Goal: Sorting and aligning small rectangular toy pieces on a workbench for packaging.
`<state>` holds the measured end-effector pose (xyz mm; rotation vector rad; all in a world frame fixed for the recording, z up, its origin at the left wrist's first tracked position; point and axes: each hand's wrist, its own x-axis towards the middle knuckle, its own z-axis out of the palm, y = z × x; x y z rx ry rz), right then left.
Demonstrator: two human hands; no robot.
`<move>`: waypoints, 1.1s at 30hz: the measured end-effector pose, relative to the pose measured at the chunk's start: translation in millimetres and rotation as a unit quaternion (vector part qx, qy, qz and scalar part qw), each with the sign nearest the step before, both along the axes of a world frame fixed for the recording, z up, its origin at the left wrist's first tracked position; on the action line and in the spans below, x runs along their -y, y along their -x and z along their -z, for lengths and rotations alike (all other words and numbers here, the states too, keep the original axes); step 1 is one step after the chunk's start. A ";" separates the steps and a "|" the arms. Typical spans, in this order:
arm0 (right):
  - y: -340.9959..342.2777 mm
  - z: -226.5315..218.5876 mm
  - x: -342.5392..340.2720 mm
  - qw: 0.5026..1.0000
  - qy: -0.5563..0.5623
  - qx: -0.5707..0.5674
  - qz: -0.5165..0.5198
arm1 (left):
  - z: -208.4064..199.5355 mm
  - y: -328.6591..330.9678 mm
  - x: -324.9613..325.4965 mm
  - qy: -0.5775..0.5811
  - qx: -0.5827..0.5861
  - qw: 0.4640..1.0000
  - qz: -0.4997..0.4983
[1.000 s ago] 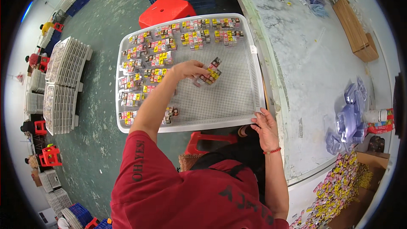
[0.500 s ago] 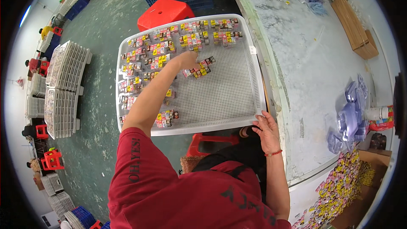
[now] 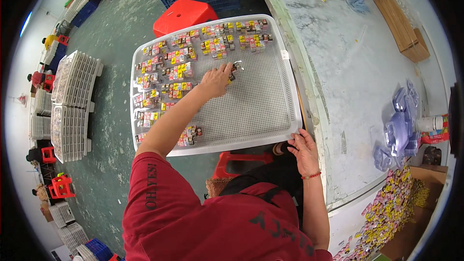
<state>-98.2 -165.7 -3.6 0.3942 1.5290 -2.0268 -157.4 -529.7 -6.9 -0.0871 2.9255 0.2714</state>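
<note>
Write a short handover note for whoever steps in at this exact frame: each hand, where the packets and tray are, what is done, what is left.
Left hand: stretched over the white perforated tray, fingertips on a small packet near the tray's middle; whether it grips it cannot be told.
Right hand: empty, resting at the tray's near right corner beside the worktable.
Done: rows of small colourful packets cover the tray's left side and far edge.
Left: the tray's right and near area is bare mesh. More loose packets lie heaped in a cardboard box at the person's right.

Prints on the small packets (image 3: 180, 71) in the white tray (image 3: 261, 111), too small to tell.
</note>
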 end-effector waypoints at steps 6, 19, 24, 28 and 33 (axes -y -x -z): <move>-3.8 3.2 -0.4 1.000 0.018 0.007 0.000 | 16.1 8.1 41.3 0.034 -0.069 0.993 0.086; -5.5 5.7 1.7 1.000 0.020 0.005 -0.007 | 17.6 8.4 65.8 0.115 -0.146 0.970 0.159; -12.6 -3.1 -7.3 1.000 0.005 -0.012 -0.008 | -15.8 4.3 43.6 0.146 -0.074 0.980 0.114; -27.6 -1.6 -20.3 1.000 0.000 -0.011 0.005 | -25.9 4.5 6.3 0.102 -0.156 0.967 0.174; -48.6 8.5 -22.1 0.991 -0.029 -0.107 -0.078 | -23.7 23.6 -89.6 -0.078 -0.280 0.918 0.271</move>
